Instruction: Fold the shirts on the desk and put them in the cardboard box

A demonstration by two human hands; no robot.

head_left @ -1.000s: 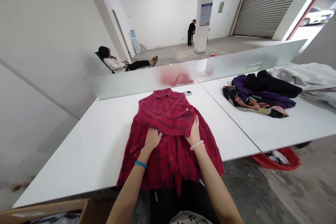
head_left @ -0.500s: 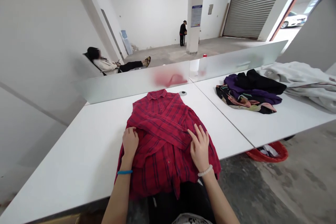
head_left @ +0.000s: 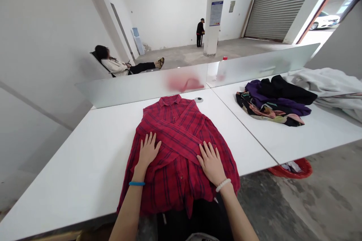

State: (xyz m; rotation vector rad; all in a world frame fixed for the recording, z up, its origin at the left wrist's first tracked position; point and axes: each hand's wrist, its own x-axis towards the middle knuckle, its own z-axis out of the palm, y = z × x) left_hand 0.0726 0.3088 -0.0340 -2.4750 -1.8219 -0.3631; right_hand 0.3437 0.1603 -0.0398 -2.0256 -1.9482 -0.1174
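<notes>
A red plaid shirt [head_left: 172, 192] lies front up on the white table, its collar toward the far side and both sleeves crossed over the chest. Its hem hangs over the near table edge. My left hand [head_left: 148, 150] lies flat on the left part of the shirt, at a sleeve, fingers spread. On the right, my right hand [head_left: 211, 162] rests palm down at the end of the crossing sleeve, with its fingers also spread. Neither hand grips the cloth.
A frosted divider [head_left: 149, 84] runs along the far edge of the white table [head_left: 90, 162]. Purple, black and patterned clothes [head_left: 274, 99] lie to the right, beside a pale cloth heap [head_left: 333, 86]. Below stands a red basket [head_left: 307, 171]. Two people are beyond the divider.
My left hand has moved inward and its curled fingers have spread flat on the shirt. My right hand has shifted slightly left and settled flat on the sleeve end.
</notes>
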